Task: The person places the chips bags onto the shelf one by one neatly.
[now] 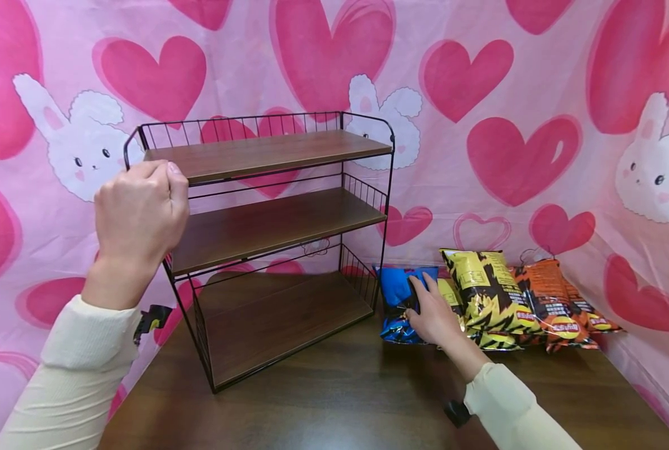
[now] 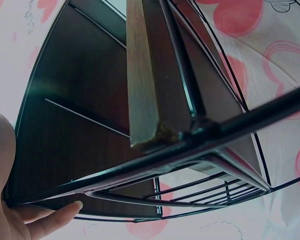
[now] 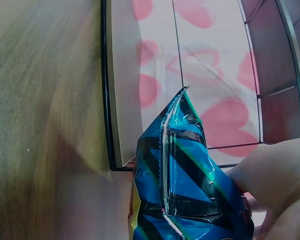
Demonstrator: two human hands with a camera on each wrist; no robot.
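My left hand (image 1: 142,209) curls round the upper front left corner of a three-tier metal-framed shelf rack (image 1: 278,209) with brown boards. In the left wrist view, fingers (image 2: 57,220) show at the dark metal bar near the frame's corner. The right hand (image 1: 432,312) lies over a shiny blue chip bag (image 1: 395,287), thumb and fingers spread apart against it. The bag stands beside the rack's right side, and the right wrist view shows its crimped seal close up, with part of the hand hidden behind it.
Yellow chip bags (image 1: 481,281) and orange chip bags (image 1: 551,294) stand clustered to the right of the blue one. Everything rests on a brown wooden table (image 1: 340,387). A pink heart-patterned cloth (image 1: 452,187) hangs behind and along the right side.
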